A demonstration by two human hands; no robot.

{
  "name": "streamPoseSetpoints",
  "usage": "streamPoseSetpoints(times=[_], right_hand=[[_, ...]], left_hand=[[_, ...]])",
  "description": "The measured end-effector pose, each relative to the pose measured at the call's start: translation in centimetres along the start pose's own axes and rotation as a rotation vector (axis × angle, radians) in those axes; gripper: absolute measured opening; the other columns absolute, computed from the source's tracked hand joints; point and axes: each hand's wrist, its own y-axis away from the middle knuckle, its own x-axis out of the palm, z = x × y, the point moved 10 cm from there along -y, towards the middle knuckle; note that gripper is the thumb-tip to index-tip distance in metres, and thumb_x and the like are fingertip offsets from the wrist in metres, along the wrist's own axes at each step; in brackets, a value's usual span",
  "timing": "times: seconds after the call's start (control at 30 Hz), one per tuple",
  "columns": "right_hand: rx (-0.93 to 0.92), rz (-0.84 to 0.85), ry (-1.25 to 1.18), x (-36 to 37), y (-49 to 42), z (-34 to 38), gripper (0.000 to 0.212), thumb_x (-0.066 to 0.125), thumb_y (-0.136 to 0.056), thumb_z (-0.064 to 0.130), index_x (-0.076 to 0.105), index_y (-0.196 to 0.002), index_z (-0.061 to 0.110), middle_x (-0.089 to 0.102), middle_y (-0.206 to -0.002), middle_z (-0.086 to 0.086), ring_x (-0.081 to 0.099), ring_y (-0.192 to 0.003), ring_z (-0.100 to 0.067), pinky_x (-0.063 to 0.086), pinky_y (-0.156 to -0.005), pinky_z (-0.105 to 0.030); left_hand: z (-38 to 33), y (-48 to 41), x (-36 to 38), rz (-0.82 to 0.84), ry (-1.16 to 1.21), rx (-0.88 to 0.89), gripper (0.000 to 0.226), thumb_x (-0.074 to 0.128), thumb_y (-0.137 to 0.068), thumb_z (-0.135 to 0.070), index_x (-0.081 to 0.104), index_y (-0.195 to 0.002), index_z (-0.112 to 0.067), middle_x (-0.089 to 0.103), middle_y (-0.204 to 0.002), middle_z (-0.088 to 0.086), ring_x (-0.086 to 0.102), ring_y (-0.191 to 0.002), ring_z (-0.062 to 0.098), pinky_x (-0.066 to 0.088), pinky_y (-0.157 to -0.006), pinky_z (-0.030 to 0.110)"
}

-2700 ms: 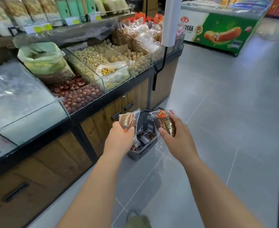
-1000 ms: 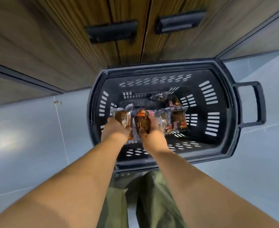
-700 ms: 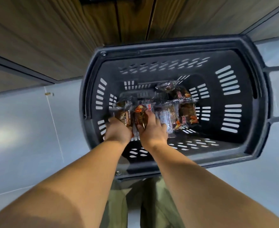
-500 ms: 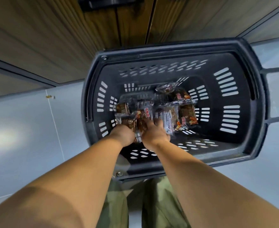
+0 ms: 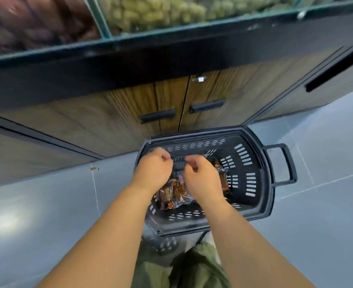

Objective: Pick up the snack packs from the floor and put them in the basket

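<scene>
Mostly grey tiled floor point(image 5: 316, 225) around the basket point(image 5: 192, 224); snack packs point(image 5: 171, 194) lie inside it on its bottom; left hand point(image 5: 152, 169) and right hand point(image 5: 200, 175) hover just over the packs, fingers curled, gripping nothing; wooden cabinet doors point(image 5: 129, 113) behind the basket; blurred glass bins point(image 5: 150, 9) above those.

Grey tiled floor in my feed, with the basket standing on it.
The floor point(image 5: 46, 204) is pale grey tile with thin joints. On it I see the dark plastic basket point(image 5: 270, 202), just in front of the wooden cabinet point(image 5: 129, 113), its handle point(image 5: 289, 163) folded out to the right. Snack packs point(image 5: 171, 196) lie inside it. A small brownish scrap point(image 5: 94, 168) lies on a joint left of the basket.
</scene>
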Motion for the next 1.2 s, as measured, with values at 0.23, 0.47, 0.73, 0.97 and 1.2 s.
streamPoseSetpoints(times=[0.23, 0.47, 0.73, 0.97, 1.2], right_hand=[[-0.212, -0.04, -0.019, -9.8, 11.3, 13.1, 0.028, 0.05, -0.096, 0.025, 0.056, -0.123, 0.024, 0.056, -0.089, 0.017, 0.053, -0.081, 0.0, 0.037, -0.068, -0.009], [-0.451, -0.125, -0.037, -18.5, 22.0, 24.4, 0.025, 0.053, -0.096, 0.033, 0.056, -0.121, 0.029, 0.059, -0.09, 0.02, 0.055, -0.079, 0.004, 0.041, -0.061, -0.009], [-0.672, -0.099, 0.028, -25.3, 29.7, 31.1, 0.027, 0.052, -0.095, 0.035, 0.054, -0.122, 0.03, 0.058, -0.097, 0.021, 0.055, -0.086, 0.004, 0.04, -0.064, -0.01], [-0.828, 0.043, 0.117, -26.5, 33.5, 32.9, 0.027, 0.051, -0.096, 0.035, 0.055, -0.121, 0.029, 0.056, -0.1, 0.02, 0.055, -0.091, 0.0, 0.039, -0.068, -0.011], [-0.962, 0.256, 0.223, -21.1, 37.8, 33.8, 0.023, 0.05, -0.096, 0.036, 0.055, -0.117, 0.032, 0.054, -0.1, 0.021, 0.053, -0.093, 0.0, 0.035, -0.067, -0.011]], left_hand=[[-8.2, 11.2, -13.1, -0.014, -0.091, 0.162, 0.019, 0.04, -0.095, -0.03, 0.058, -0.1, -0.028, 0.062, -0.105, -0.004, 0.055, -0.094, 0.018, 0.042, -0.076, 0.028], [-15.9, 23.7, -25.9, -0.213, -0.082, 0.362, 0.025, 0.039, -0.099, -0.035, 0.058, -0.105, -0.022, 0.058, -0.099, -0.006, 0.053, -0.092, 0.014, 0.04, -0.075, 0.029], [-19.8, 35.4, -33.0, -0.504, -0.022, 0.435, 0.032, 0.044, -0.095, -0.036, 0.067, -0.088, -0.015, 0.067, -0.089, -0.001, 0.059, -0.088, 0.018, 0.048, -0.082, 0.038], [-18.1, 41.6, -32.8, -0.656, 0.072, 0.29, 0.027, 0.046, -0.095, -0.036, 0.063, -0.08, -0.021, 0.064, -0.088, -0.006, 0.056, -0.084, 0.012, 0.043, -0.073, 0.032], [-11.3, 47.5, -32.8, -0.735, 0.087, 0.079, 0.027, 0.044, -0.094, -0.038, 0.062, -0.084, -0.02, 0.063, -0.085, -0.005, 0.056, -0.082, 0.015, 0.041, -0.07, 0.029]])
